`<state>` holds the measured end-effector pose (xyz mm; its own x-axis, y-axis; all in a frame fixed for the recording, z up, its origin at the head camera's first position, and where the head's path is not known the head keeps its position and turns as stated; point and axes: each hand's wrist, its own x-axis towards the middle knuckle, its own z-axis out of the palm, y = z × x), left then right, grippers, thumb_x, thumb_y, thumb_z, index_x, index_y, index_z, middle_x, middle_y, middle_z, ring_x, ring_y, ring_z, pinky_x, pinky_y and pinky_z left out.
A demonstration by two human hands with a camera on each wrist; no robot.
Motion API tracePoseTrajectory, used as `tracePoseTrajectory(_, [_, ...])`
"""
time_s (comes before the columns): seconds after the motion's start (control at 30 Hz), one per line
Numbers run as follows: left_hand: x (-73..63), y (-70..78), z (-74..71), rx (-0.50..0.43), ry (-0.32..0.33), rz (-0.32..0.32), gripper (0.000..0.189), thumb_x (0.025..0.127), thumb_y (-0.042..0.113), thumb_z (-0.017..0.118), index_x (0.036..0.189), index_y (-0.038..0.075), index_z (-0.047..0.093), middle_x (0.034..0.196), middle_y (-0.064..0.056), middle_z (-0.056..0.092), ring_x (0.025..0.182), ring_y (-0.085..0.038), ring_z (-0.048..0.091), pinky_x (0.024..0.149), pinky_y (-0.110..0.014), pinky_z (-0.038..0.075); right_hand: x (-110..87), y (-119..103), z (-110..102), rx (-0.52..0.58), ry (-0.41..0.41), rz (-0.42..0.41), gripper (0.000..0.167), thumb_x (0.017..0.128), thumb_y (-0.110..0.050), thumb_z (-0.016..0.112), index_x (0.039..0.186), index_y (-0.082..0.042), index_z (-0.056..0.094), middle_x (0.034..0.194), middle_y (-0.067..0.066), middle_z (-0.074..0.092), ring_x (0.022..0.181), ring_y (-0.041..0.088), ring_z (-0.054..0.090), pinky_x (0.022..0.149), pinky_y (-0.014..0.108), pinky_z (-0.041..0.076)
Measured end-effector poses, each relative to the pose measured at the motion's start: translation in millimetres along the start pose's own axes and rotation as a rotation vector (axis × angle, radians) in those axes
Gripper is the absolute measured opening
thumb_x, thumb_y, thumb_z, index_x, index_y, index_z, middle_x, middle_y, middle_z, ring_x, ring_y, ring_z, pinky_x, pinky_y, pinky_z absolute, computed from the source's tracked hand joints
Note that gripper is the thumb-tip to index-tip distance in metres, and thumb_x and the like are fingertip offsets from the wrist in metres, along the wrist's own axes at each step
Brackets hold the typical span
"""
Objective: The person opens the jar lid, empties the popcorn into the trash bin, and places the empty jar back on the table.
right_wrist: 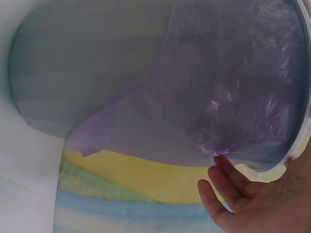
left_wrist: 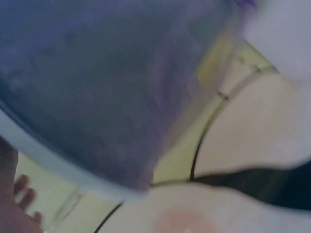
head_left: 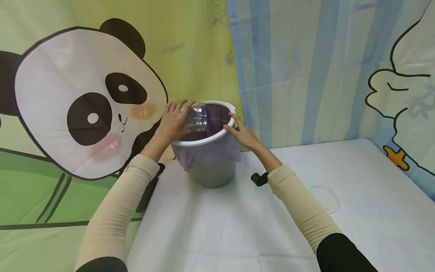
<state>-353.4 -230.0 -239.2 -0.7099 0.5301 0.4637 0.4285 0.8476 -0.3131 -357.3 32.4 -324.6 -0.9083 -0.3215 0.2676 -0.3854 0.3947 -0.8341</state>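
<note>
A grey trash can [head_left: 214,173] with a white rim [head_left: 200,142] stands on the white table, lined with a purple bag [head_left: 207,151] folded over its edge. My left hand [head_left: 171,122] grips a clear jar [head_left: 196,118] tipped on its side above the can's opening, its mouth end toward the right. That jar does not show in the left wrist view, where some fingers [left_wrist: 26,196] appear beyond the rim. At the opposite side my right hand [head_left: 244,134] holds the rim with thumb and forefinger over it. Its other fingers [right_wrist: 226,187] lie outside, near the bag.
The white table [head_left: 217,226] spreads in front and to the right. On it lies a thin clear ring-shaped thing [head_left: 326,199]. Behind hang a panda-print curtain [head_left: 91,75] and a blue striped one [head_left: 292,68], close to the can.
</note>
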Motion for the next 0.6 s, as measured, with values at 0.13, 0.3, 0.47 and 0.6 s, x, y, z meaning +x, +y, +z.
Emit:
tracePoseTrajectory(0.13, [-1.4, 10.5, 6.4, -0.274, -0.047, -0.263, 0.109, 0.055, 0.035, 0.087, 0.142, 0.012, 0.026, 0.132, -0.020, 0.038, 0.120, -0.038, 0.036, 0.102, -0.050, 0.022, -0.9, -1.3, -2.7, 0.026, -0.027, 0.011, 0.069, 0.089, -0.058, 0.044, 0.146, -0.034, 0.014, 0.129, 0.023, 0.047, 0.111, 0.031, 0.051, 0.088, 0.051, 0.041])
tracePoseTrajectory(0.3, [-1.5, 26.8, 3.2, -0.592, -0.018, -0.499, 0.112, 0.056, 0.039, 0.087, 0.143, 0.009, 0.023, 0.131, -0.018, 0.041, 0.119, -0.033, 0.039, 0.098, -0.046, 0.030, -1.6, -1.6, -3.5, 0.043, -0.037, 0.028, 0.069, 0.089, -0.057, 0.045, 0.146, -0.033, 0.015, 0.133, 0.023, 0.043, 0.112, 0.032, 0.050, 0.090, 0.050, 0.039])
tracePoseTrajectory(0.47, [-1.6, 44.4, -25.0, -0.833, 0.096, -0.595, 0.113, 0.057, 0.039, 0.087, 0.144, 0.012, 0.019, 0.133, -0.014, 0.041, 0.123, -0.028, 0.037, 0.098, -0.042, 0.034, -2.0, -0.2, -3.9, 0.053, -0.037, 0.038, 0.066, 0.090, -0.055, 0.046, 0.145, -0.034, 0.016, 0.135, 0.022, 0.041, 0.111, 0.031, 0.051, 0.090, 0.049, 0.040])
tracePoseTrajectory(0.6, [-10.9, 65.0, -55.7, -0.966, 0.213, -0.572, 0.109, 0.056, 0.035, 0.088, 0.142, 0.018, 0.023, 0.132, -0.008, 0.045, 0.120, -0.022, 0.042, 0.096, -0.040, 0.037, -0.7, 0.3, -4.3, 0.077, -0.048, 0.024, 0.065, 0.091, -0.052, 0.046, 0.145, -0.034, 0.016, 0.136, 0.022, 0.038, 0.112, 0.032, 0.051, 0.091, 0.049, 0.039])
